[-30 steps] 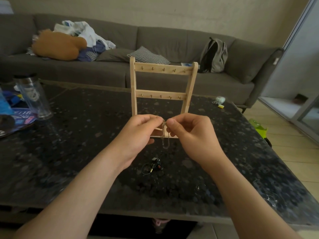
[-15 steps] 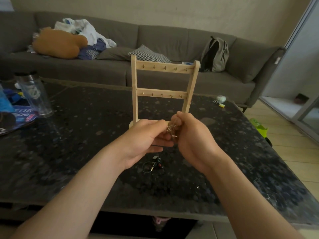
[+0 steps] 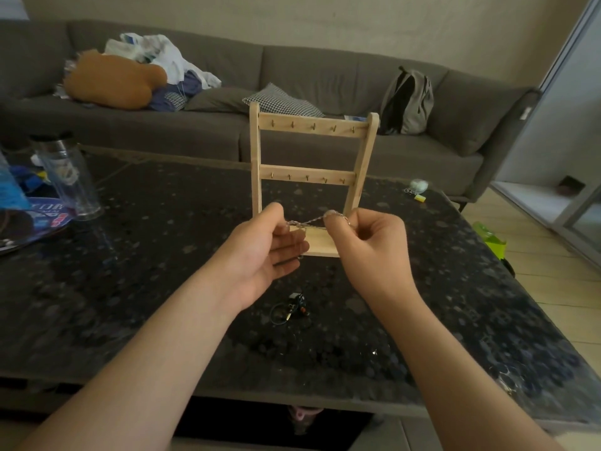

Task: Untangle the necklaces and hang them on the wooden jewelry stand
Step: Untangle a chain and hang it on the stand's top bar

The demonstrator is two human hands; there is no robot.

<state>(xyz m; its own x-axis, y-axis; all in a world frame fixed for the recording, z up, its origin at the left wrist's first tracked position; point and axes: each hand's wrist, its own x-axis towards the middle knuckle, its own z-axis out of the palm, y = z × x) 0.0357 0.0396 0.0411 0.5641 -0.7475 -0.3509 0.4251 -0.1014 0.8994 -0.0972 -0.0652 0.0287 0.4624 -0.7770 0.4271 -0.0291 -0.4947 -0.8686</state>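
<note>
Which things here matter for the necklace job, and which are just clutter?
Job: thin silver chain stretched between left hand and right hand; pale wooden hook stand; probably the small dark cord tangle on the dark speckled table.
Clutter: clear lidded tumbler; grey backpack; orange plush; checked cushion.

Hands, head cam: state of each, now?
Left hand: pinches one end of the necklace chain, lower fingers loosely extended.
Right hand: fingers curled, pinches the other end of the necklace chain.
</note>
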